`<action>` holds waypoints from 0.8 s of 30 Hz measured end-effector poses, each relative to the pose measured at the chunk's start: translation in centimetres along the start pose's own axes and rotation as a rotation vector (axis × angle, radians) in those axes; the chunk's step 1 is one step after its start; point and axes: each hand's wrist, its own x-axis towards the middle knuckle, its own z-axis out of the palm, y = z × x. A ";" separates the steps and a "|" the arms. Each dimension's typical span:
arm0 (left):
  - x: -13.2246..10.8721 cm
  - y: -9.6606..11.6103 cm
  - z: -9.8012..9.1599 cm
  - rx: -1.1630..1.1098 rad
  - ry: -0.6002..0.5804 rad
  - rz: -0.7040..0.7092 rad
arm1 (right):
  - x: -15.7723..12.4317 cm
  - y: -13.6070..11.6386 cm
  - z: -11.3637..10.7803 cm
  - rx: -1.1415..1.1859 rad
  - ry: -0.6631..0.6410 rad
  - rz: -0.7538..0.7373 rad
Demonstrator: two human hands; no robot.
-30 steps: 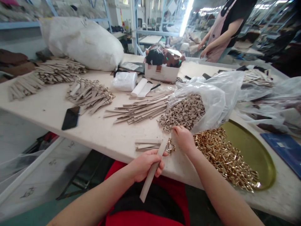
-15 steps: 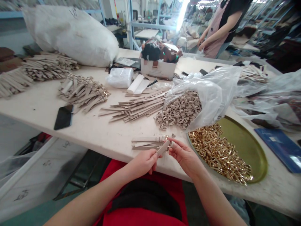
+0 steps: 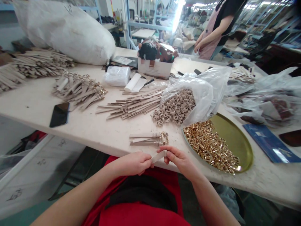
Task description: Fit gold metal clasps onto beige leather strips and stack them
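Note:
Between my hands, over the table's front edge, stretches a short beige strap [image 3: 158,156]. My left hand [image 3: 138,163] pinches its left end. The fingers of my right hand [image 3: 175,158] close round the other end, where a small loop seems to sit; the fingers partly hide it. Just beyond my hands lies a small stack of straps [image 3: 145,139] with gold buckles at their right ends. Behind that, beige loops [image 3: 180,106] spill from a clear plastic bag [image 3: 207,94]. Gold buckles [image 3: 211,146] fill one side of an oval tray [image 3: 246,150] to the right.
Loose strips [image 3: 134,105] lie mid-table, with finished-looking straps [image 3: 78,89] and a phone [image 3: 59,114] to the left. A white box [image 3: 155,67], a large white sack [image 3: 66,31] and a blue folder [image 3: 270,142] stand around. A co-worker [image 3: 213,31] is at the back right.
My hands have drawn nearer to me with the strap, off the stack, which now shows its buckled ends. My right fingers have closed over the strap's end. The view has shifted slightly.

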 end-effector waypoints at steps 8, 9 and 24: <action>-0.4 -0.8 -0.8 -0.075 -0.014 0.036 | -0.3 0.6 1.2 0.096 0.005 0.084; -0.2 -0.7 -0.5 -0.083 -0.018 0.045 | -0.1 0.8 1.6 0.164 0.024 0.101; 2.4 -0.8 2.8 -0.152 0.408 0.051 | 0.3 1.1 0.6 -0.249 0.257 -0.054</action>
